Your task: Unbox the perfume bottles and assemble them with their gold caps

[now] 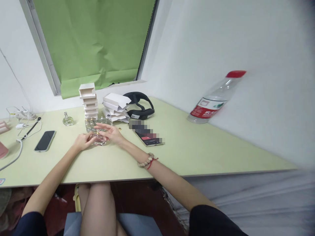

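Note:
Between my hands a clear pinkish glass bottle (100,140) stands on the pale green table (197,150). My left hand (83,141) has its fingers on the bottle's left side. At its top and right side are the fingers of my right hand (110,132), which wears a bead bracelet and a red string on the wrist. Just behind the hands, several small glass bottles (91,124) stand close together, partly hidden by my right hand. Farther back rises a stack of open white boxes (88,100), beside a pile of flattened white boxes (115,103).
A round glass bottle (68,120) and a phone (45,141) lie to the left, near cables (27,119). To the right are a black headset (140,108), a second phone (149,137) and a tall water bottle (209,106) by the wall.

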`<action>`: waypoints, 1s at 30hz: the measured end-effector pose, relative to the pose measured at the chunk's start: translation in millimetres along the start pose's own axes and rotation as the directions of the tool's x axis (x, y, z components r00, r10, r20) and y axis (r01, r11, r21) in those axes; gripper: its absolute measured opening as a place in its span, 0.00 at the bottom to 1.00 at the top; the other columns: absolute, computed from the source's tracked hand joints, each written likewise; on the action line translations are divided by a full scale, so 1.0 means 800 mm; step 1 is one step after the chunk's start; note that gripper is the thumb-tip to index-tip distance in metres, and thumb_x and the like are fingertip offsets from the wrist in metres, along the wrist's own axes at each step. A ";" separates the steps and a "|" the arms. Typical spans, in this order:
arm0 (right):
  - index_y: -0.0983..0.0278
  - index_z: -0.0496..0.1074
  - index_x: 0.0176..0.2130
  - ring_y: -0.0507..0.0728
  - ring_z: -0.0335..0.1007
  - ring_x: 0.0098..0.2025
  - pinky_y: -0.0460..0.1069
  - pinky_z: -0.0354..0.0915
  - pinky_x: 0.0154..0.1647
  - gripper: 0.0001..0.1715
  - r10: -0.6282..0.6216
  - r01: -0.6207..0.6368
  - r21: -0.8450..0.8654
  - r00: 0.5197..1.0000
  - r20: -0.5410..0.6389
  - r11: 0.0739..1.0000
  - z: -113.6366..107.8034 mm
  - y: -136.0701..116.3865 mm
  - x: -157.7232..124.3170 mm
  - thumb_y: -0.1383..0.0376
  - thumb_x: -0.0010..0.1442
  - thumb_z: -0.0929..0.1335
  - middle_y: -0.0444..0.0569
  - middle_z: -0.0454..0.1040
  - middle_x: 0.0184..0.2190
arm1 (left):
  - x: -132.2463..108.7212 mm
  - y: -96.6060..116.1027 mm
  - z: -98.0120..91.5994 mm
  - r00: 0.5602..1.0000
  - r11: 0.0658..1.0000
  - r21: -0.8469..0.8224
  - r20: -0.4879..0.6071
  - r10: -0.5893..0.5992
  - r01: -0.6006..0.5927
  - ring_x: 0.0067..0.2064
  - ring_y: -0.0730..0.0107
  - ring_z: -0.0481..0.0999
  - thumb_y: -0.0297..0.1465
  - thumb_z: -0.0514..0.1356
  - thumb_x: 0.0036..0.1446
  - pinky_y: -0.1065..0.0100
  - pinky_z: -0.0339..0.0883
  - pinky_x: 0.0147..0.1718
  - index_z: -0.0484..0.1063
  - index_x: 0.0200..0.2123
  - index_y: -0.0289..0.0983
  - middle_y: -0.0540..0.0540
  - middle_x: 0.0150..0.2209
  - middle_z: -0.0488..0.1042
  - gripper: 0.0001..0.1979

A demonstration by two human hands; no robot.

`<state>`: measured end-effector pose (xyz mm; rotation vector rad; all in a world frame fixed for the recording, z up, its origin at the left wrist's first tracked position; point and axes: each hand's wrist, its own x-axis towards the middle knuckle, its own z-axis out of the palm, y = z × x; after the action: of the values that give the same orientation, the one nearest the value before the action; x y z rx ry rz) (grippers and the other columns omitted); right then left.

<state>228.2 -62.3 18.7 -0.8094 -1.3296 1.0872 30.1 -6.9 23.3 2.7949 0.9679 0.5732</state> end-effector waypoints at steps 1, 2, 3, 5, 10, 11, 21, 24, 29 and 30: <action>0.59 0.72 0.54 0.43 0.64 0.19 0.41 0.61 0.18 0.34 0.011 -0.011 0.017 1.000 0.011 1.000 -0.002 0.001 0.001 0.54 0.48 0.74 0.52 0.75 0.52 | -0.001 0.001 0.001 1.000 1.000 0.008 -0.022 -0.012 0.012 0.25 0.71 0.74 0.44 0.50 0.64 0.73 0.60 0.28 0.74 0.41 0.38 0.50 0.23 0.74 0.19; 0.59 0.70 0.56 0.43 0.64 0.19 0.41 0.60 0.17 0.36 0.022 -0.022 0.019 1.000 0.018 1.000 -0.005 0.002 0.003 0.54 0.48 0.74 0.53 0.75 0.52 | -0.003 0.001 0.001 0.999 0.999 0.020 -0.044 -0.027 0.028 0.25 0.71 0.73 0.45 0.51 0.64 0.73 0.59 0.27 0.74 0.39 0.37 0.50 0.22 0.73 0.19; 0.60 0.70 0.55 0.43 0.64 0.19 0.41 0.59 0.16 0.37 0.030 -0.030 0.006 0.999 0.017 1.000 -0.006 0.004 0.003 0.53 0.48 0.74 0.53 0.76 0.51 | -0.004 0.003 0.001 0.997 0.998 0.035 -0.065 -0.043 0.046 0.25 0.71 0.73 0.46 0.52 0.63 0.73 0.59 0.27 0.74 0.37 0.37 0.50 0.22 0.73 0.19; 0.62 0.73 0.53 0.43 0.62 0.18 0.41 0.59 0.16 0.33 0.033 -0.033 -0.040 0.999 -0.003 0.999 -0.007 0.010 0.003 0.51 0.49 0.73 0.51 0.78 0.46 | -0.007 0.006 0.001 0.991 0.994 0.061 -0.102 -0.086 0.092 0.25 0.70 0.73 0.47 0.54 0.61 0.73 0.58 0.26 0.74 0.36 0.37 0.50 0.21 0.73 0.19; 0.66 0.73 0.51 0.46 0.62 0.15 0.42 0.54 0.13 0.32 0.043 -0.052 -0.197 0.998 -0.048 0.979 0.003 0.028 -0.006 0.48 0.57 0.65 0.46 0.77 0.28 | -0.023 0.023 0.001 0.928 0.953 0.095 -0.273 -0.252 0.286 0.26 0.68 0.74 0.47 0.58 0.58 0.72 0.56 0.26 0.72 0.43 0.37 0.51 0.20 0.71 0.19; 0.66 0.73 0.52 0.46 0.63 0.16 0.41 0.54 0.13 0.32 0.042 -0.051 -0.231 0.998 -0.044 0.972 0.005 0.031 -0.008 0.48 0.58 0.64 0.46 0.77 0.28 | -0.028 0.028 0.001 0.897 0.940 0.082 -0.336 -0.287 0.332 0.26 0.68 0.74 0.46 0.59 0.58 0.72 0.57 0.26 0.71 0.45 0.37 0.51 0.21 0.71 0.20; 0.60 0.68 0.57 0.53 0.72 0.38 0.50 0.70 0.41 0.26 -0.342 0.126 -0.691 0.921 -0.185 0.712 0.030 0.015 -0.032 0.61 0.60 0.67 0.50 0.74 0.51 | -0.074 0.071 0.004 0.867 0.948 0.112 -0.448 -0.219 0.297 0.47 0.58 0.71 0.33 0.56 0.59 0.62 0.66 0.44 0.66 0.48 0.36 0.40 0.42 0.73 0.14; 0.60 0.70 0.55 0.55 0.72 0.46 0.50 0.68 0.47 0.22 -0.436 0.167 -0.726 0.877 -0.200 0.668 0.051 0.005 -0.024 0.61 0.62 0.66 0.50 0.73 0.53 | -0.078 0.078 0.008 0.902 0.959 0.117 -0.386 -0.194 0.256 0.49 0.57 0.70 0.30 0.54 0.58 0.60 0.66 0.47 0.65 0.49 0.35 0.38 0.46 0.70 0.15; 0.60 0.77 0.46 0.55 0.73 0.44 0.49 0.68 0.46 0.17 -0.383 0.103 -0.665 0.877 -0.290 0.740 0.074 0.000 -0.005 0.59 0.65 0.63 0.49 0.78 0.47 | -0.096 0.101 0.006 0.909 0.982 -0.004 -0.376 -0.178 0.190 0.47 0.61 0.71 0.30 0.53 0.59 0.62 0.67 0.46 0.65 0.47 0.36 0.40 0.44 0.70 0.12; 0.60 0.78 0.46 0.55 0.73 0.43 0.49 0.68 0.46 0.18 -0.373 0.093 -0.650 0.876 -0.307 0.754 0.075 -0.001 -0.004 0.58 0.65 0.63 0.49 0.78 0.47 | -0.100 0.107 0.006 0.905 0.983 -0.048 -0.384 -0.183 0.178 0.46 0.62 0.71 0.30 0.53 0.59 0.63 0.67 0.45 0.65 0.46 0.37 0.41 0.44 0.70 0.12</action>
<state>169.2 -72.7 24.9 -1.2358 -1.3704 0.2092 23.0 -123.8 14.9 2.5897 1.2707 1.1263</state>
